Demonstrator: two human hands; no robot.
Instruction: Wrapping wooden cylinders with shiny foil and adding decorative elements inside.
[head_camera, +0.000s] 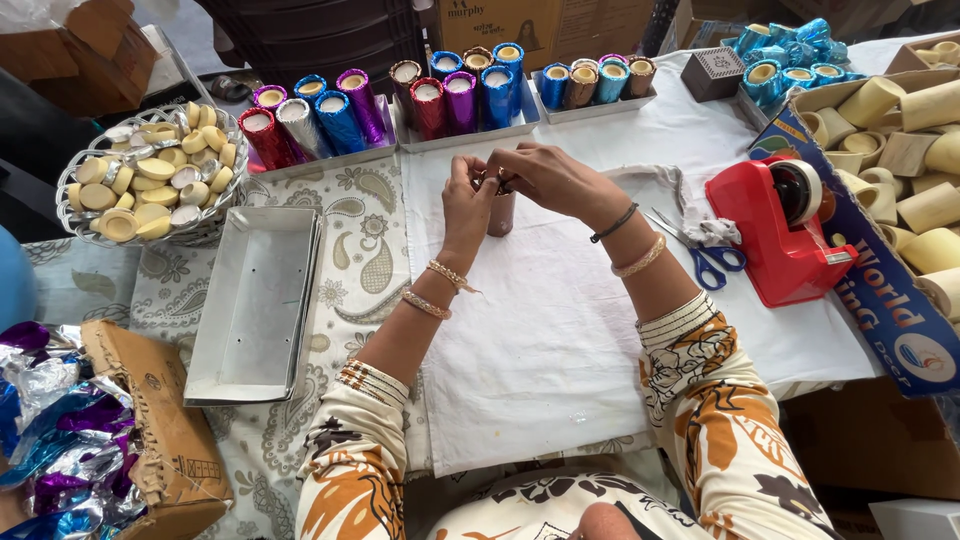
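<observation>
Nearest, at the near left, a torn cardboard box (150, 440) spills crumpled foil sheets (50, 450) in purple, blue and silver over the patterned tablecloth (360, 240). Just beyond it an empty grey tray (255, 305) lies lengthwise on that cloth. In the middle a white cloth (540, 340) is spread flat, and both patterned sleeves reach forward over it. At its far part the two hands meet on a small upright tube (501, 212) wrapped in brownish foil, which stands on the white cloth. The left hand (468, 200) pinches at the tube's top from the left, fingers closed in tight on the foil edge; the right hand (545, 178) comes over from the right and its fingertips press in at the same rim, so both hold the tube's top between them. To the right, blue-handled scissors (705, 258) lie beside a red tape dispenser (785, 235), and further right an open carton (900, 290) holds plain cream tubes (925, 160). Out at the far left a wire basket (75, 215) is heaped with small pale round caps (150, 170). Along the far edge, three trays hold rows of finished foil-wrapped tubes (460, 95) in red, silver, blue, purple and brown, standing upright, with more blue ones (790, 55) piled at the far right.
</observation>
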